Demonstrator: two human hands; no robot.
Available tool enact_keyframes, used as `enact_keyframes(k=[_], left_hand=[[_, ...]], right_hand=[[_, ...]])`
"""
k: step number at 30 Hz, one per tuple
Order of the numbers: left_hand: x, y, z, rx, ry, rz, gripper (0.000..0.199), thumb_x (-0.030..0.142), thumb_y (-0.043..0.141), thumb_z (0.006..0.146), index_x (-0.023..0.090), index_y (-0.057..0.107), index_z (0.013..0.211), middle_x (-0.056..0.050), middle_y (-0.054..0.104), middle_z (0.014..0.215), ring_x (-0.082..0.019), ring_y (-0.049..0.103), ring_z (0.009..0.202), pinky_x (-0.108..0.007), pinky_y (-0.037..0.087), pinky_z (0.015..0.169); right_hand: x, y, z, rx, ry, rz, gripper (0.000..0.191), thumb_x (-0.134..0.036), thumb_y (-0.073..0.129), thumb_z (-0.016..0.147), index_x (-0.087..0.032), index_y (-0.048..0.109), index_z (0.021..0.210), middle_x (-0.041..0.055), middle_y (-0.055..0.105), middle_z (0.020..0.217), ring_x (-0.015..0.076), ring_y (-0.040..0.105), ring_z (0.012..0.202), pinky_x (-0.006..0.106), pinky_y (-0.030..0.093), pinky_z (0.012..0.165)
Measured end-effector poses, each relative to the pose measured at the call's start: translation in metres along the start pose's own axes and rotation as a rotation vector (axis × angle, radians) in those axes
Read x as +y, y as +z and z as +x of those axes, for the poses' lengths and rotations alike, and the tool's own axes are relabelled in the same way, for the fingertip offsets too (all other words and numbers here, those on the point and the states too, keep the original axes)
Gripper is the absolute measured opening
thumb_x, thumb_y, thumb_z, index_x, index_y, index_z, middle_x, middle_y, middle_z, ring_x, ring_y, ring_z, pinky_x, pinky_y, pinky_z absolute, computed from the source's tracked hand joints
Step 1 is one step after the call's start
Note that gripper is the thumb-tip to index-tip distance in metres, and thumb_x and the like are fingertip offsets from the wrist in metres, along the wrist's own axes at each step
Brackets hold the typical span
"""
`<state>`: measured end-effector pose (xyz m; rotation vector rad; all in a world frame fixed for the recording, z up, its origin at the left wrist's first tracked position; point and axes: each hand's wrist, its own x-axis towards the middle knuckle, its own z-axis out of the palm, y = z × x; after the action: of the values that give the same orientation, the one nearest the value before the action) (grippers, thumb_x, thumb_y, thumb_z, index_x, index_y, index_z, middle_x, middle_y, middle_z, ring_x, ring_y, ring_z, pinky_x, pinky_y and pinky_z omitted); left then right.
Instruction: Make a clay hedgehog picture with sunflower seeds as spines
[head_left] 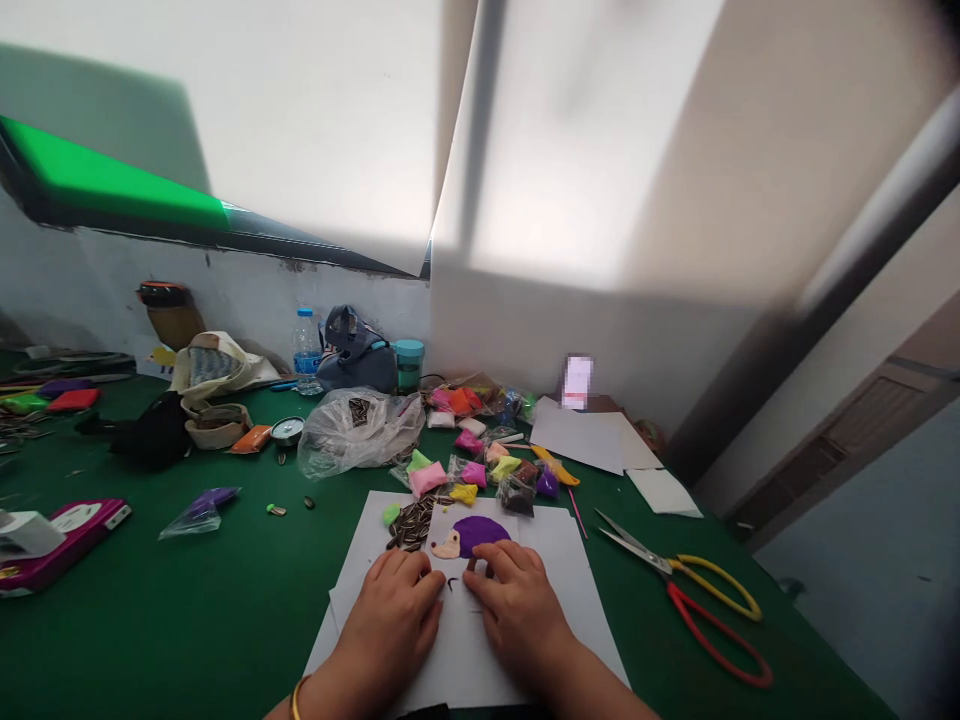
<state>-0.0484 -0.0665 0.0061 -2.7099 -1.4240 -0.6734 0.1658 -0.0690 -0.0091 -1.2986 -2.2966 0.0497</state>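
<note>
White paper (570, 600) lies on the green table, with a smaller sheet on it bearing a purple and cream hedgehog figure (480, 533). My left hand (397, 610) rests on the paper below the figure, its fingers bent and close together; anything under them is hidden. Just beneath the figure's body, my right hand (517, 600) has thumb and forefinger near each other, with a small brown bit by the fingertips. Between the hands is a small dark curved mark (451, 583). Striped sunflower seeds (409, 525) are heaped left of the figure, beside a green lump (391, 514).
Scissors (671, 568) with red and yellow handles lie at the right. Behind the paper are several bags of coloured clay (427, 478) and a clear plastic bag (360, 435). A magenta box (67, 540) lies left; a bottle (305, 355) and cup (409, 365) stand by the wall.
</note>
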Motion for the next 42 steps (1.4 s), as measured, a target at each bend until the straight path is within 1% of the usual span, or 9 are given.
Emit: enact_keyframes(k=[4,9,13,19,25,29,34,38,42], left_hand=[[-0.0004,0.0002,-0.0004,0.016,0.004,-0.001,0.02,0.011,0.054,0.082,0.024,0.064,0.094,-0.004,0.059,0.095,-0.023,0.053,0.09,-0.045,0.043,0.089],[0.0001,-0.0008,-0.0004,-0.01,-0.005,-0.001,0.019,0.013,0.054,0.083,0.024,0.064,0.095,-0.004,0.059,0.095,-0.024,0.053,0.091,-0.046,0.043,0.09],[0.0006,-0.0008,0.0005,-0.029,-0.013,0.007,0.02,0.013,0.052,0.085,0.024,0.064,0.097,-0.005,0.059,0.095,-0.024,0.054,0.092,-0.047,0.043,0.089],[-0.0015,0.0022,-0.0006,-0.013,0.001,0.012,0.035,0.012,0.054,0.083,0.028,0.062,0.114,-0.005,0.06,0.098,-0.025,0.054,0.093,-0.049,0.044,0.09],[-0.0015,0.001,-0.0003,-0.017,0.005,0.015,0.029,0.013,0.051,0.086,0.028,0.064,0.108,-0.005,0.059,0.096,-0.024,0.054,0.092,-0.048,0.044,0.089],[-0.0005,0.0,0.0001,-0.016,0.008,0.01,0.029,0.012,0.052,0.085,0.026,0.064,0.107,-0.005,0.059,0.095,-0.024,0.054,0.091,-0.047,0.044,0.087],[-0.002,0.0033,-0.0013,0.031,0.016,0.013,0.031,0.012,0.055,0.083,0.028,0.064,0.109,-0.004,0.059,0.095,-0.024,0.054,0.091,-0.047,0.044,0.088],[-0.0045,0.0066,-0.0026,0.036,0.029,0.015,0.037,0.012,0.056,0.083,0.03,0.063,0.114,-0.004,0.059,0.096,-0.024,0.054,0.09,-0.046,0.043,0.088],[-0.0044,0.0069,-0.002,-0.002,0.024,0.019,0.03,0.013,0.056,0.085,0.03,0.066,0.108,-0.004,0.058,0.096,-0.023,0.053,0.09,-0.046,0.042,0.088]], right_hand=[[-0.0005,-0.003,0.0006,0.009,0.021,-0.001,0.044,-0.011,0.062,0.075,-0.032,0.068,0.114,0.0021,0.062,0.126,0.0255,0.052,0.114,0.042,0.037,0.097],[0.0001,-0.0045,0.0007,0.04,0.031,0.016,0.05,-0.008,0.058,0.072,-0.029,0.067,0.117,0.0049,0.061,0.128,0.0264,0.051,0.115,0.043,0.038,0.099],[-0.0036,-0.0028,0.0028,-0.02,0.004,0.04,0.05,-0.012,0.058,0.073,-0.031,0.066,0.119,0.0036,0.058,0.133,0.0271,0.049,0.119,0.044,0.035,0.101],[-0.0086,-0.0032,0.0043,-0.104,-0.02,0.034,0.054,-0.019,0.058,0.075,-0.033,0.06,0.127,0.0017,0.054,0.14,0.0278,0.045,0.124,0.044,0.032,0.103],[-0.0076,-0.0034,0.0035,-0.091,-0.021,0.051,0.042,-0.024,0.061,0.078,-0.035,0.065,0.118,-0.0004,0.055,0.139,0.0281,0.046,0.124,0.043,0.031,0.102],[-0.0086,-0.0034,0.0035,-0.1,-0.004,0.053,0.046,-0.025,0.06,0.08,-0.034,0.061,0.125,0.001,0.055,0.14,0.028,0.046,0.124,0.044,0.03,0.102],[-0.009,-0.004,0.003,-0.1,-0.012,0.064,0.04,-0.025,0.061,0.08,-0.035,0.064,0.118,-0.0008,0.055,0.139,0.0272,0.046,0.124,0.043,0.03,0.102],[-0.008,-0.0025,0.0038,-0.086,-0.004,0.083,0.044,-0.021,0.06,0.078,-0.033,0.063,0.12,-0.0001,0.056,0.138,0.0273,0.046,0.123,0.044,0.031,0.102],[-0.0068,-0.0008,0.0044,-0.049,0.005,0.108,0.042,-0.014,0.057,0.073,-0.031,0.067,0.11,-0.0005,0.057,0.135,0.0259,0.047,0.121,0.043,0.032,0.101]])
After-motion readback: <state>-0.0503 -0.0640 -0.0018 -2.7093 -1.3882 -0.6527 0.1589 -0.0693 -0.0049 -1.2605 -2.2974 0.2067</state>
